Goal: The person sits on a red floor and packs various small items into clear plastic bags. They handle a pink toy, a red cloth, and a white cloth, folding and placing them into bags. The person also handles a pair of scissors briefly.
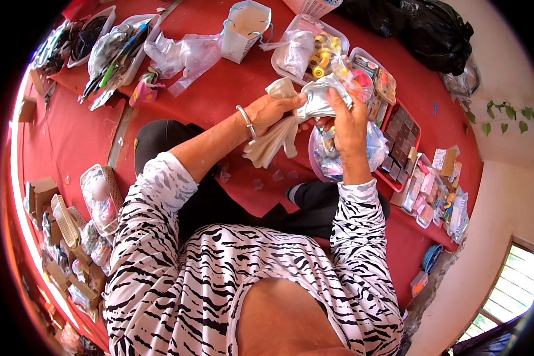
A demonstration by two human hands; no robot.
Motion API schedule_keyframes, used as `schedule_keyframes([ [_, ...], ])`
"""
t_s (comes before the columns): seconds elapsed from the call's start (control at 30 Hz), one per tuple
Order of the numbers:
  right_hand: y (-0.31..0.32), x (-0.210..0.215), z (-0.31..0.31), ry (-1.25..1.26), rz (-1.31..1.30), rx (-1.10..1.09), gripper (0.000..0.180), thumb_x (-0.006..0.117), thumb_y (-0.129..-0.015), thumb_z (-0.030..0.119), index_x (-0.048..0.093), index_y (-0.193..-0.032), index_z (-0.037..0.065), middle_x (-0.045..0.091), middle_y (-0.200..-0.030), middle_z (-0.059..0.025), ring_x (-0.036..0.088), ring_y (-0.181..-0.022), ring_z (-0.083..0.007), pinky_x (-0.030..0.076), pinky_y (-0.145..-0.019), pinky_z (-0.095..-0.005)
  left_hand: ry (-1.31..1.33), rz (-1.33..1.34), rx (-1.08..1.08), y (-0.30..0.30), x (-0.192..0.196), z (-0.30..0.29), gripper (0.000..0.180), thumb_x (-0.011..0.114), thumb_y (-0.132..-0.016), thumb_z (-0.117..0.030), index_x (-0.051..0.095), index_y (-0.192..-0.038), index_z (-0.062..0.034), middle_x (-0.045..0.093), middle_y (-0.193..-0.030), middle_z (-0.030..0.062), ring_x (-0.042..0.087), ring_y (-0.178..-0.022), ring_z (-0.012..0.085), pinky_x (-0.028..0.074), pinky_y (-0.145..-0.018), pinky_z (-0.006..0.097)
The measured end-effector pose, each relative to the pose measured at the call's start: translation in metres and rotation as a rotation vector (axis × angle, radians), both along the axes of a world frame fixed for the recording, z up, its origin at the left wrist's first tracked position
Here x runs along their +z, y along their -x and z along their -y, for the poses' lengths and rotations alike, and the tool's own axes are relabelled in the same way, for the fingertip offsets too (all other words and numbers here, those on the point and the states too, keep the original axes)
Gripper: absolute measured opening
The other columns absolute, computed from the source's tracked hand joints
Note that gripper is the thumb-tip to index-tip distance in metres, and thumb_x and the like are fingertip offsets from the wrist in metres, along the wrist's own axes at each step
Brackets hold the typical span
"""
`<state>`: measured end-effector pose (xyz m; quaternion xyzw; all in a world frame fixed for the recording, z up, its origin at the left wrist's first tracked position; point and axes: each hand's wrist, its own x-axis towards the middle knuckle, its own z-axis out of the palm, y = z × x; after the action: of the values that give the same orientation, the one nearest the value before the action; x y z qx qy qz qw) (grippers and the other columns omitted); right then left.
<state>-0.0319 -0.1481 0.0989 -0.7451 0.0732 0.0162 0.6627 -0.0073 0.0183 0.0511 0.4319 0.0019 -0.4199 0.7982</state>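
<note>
My left hand [271, 113], with a bangle at its wrist, is closed around a cream cloth [270, 145]. The cloth's loose ends hang below the fingers, and another bit sticks up above them. My right hand [351, 121] pinches a bunched, whitish cloth-like piece [321, 99] that meets the left fingertips. Whether the two pieces are one cannot be told. Just under my right hand is a pink-rimmed tub [312, 155] filled with plastic packets, partly hidden by the hand and forearm.
Beyond my hands stand a white tub [279, 66] with yellow items and a tall white paper bag [238, 50]. A red tray [418, 133] of small dark boxes lies at right. Filled bins [154, 29] sit far left; baskets [114, 181] and cartons [44, 188] line the left.
</note>
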Motion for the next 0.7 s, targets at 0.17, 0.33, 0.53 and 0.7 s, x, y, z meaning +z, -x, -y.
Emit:
schedule_keyframes([
  [0.17, -0.001, -0.001, -0.003, -0.071, -0.028, -0.009, 0.033, 0.053, -0.087, 0.033, 0.06, -0.086, 0.001, 0.061, -0.064, -0.0052, 0.054, -0.044, -0.0098, 0.038, -0.037, -0.019, 0.017, 0.042, 0.016, -0.001, -0.003, -0.002, 0.033, 0.042, -0.094, -0.032, 0.054, -0.102, -0.0024, 0.061, -0.085, 0.0107, 0.062, -0.071, 0.018, 0.052, -0.059, 0.028],
  [0.33, -0.003, -0.003, 0.001, -0.016, -0.09, -0.04, 0.028, 0.055, -0.086, 0.028, 0.062, -0.083, 0.001, 0.062, -0.068, -0.0054, 0.057, -0.049, -0.0107, 0.043, -0.041, -0.0204, 0.106, -0.037, -0.058, -0.003, -0.007, -0.006, 0.039, 0.044, -0.092, -0.035, 0.053, -0.104, 0.0003, 0.061, -0.09, 0.0149, 0.061, -0.073, 0.0204, 0.053, -0.067, 0.033],
  [0.53, -0.02, -0.009, 0.029, -0.122, 0.101, -0.375, 0.025, 0.06, -0.083, 0.026, 0.06, -0.081, 0.002, 0.059, -0.059, -0.005, 0.049, -0.037, -0.0103, 0.035, -0.032, -0.0205, 0.52, -0.235, -0.389, 0.001, -0.023, -0.013, 0.065, 0.047, -0.083, -0.055, 0.045, -0.12, -0.0005, 0.059, -0.102, 0.0202, 0.062, -0.087, 0.0276, 0.051, -0.078, 0.039],
  [0.7, -0.02, -0.008, 0.037, -0.16, 0.152, -0.328, 0.028, 0.062, -0.082, 0.028, 0.059, -0.09, 0.001, 0.059, -0.061, -0.0052, 0.05, -0.038, -0.0108, 0.035, -0.033, -0.0197, 0.373, -0.055, -0.332, 0.001, -0.025, -0.011, 0.058, 0.052, -0.085, -0.044, 0.044, -0.119, 0.0026, 0.058, -0.104, 0.019, 0.06, -0.092, 0.0269, 0.048, -0.083, 0.037],
])
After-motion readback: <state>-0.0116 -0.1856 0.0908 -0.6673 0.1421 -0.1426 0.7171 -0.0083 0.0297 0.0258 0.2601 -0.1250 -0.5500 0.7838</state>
